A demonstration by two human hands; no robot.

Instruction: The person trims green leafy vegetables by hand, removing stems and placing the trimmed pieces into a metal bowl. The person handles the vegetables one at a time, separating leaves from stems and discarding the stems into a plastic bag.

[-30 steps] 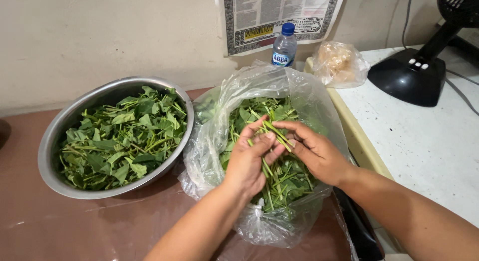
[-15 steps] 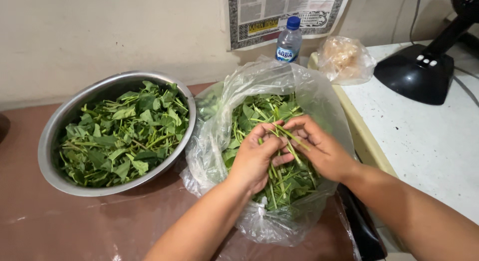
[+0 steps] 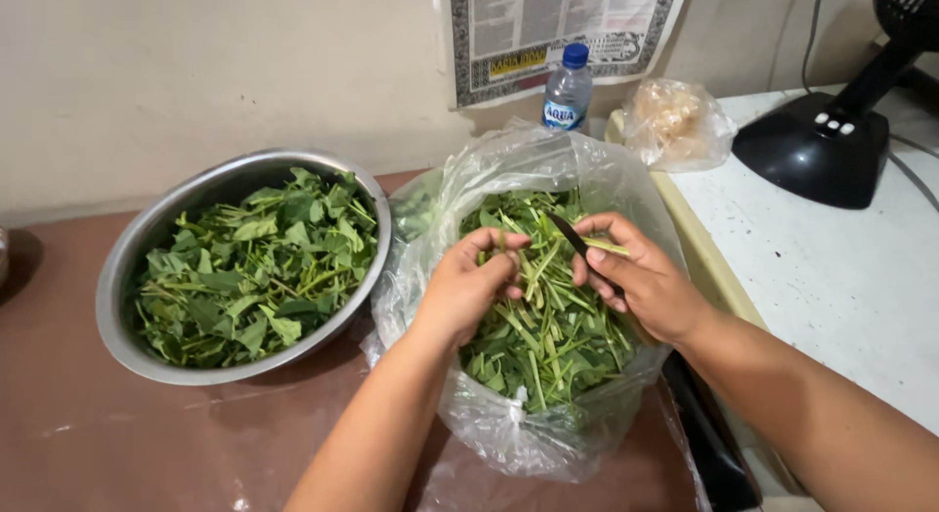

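Observation:
Both hands are over an open clear plastic bag (image 3: 489, 179) full of green stems and leaves (image 3: 548, 336). My left hand (image 3: 468, 287) is curled with its fingertips pinched on a green stem at the top of the pile. My right hand (image 3: 646, 282) grips a small dark-bladed knife (image 3: 569, 234), its blade pointing toward the left hand, and a pale green stem (image 3: 608, 246) lies across its fingers. The hands are a short gap apart.
A steel bowl (image 3: 127, 277) heaped with picked green leaves (image 3: 259, 267) sits left of the bag on the brown table. Behind are a small water bottle (image 3: 567, 87), a knotted bag of pale food (image 3: 675, 121) and a black fan base (image 3: 817, 145) on a white counter.
The hands were joined on one stem above the bag; now they have drawn slightly apart, the left curled over the greens and the right holding the knife and a stem piece.

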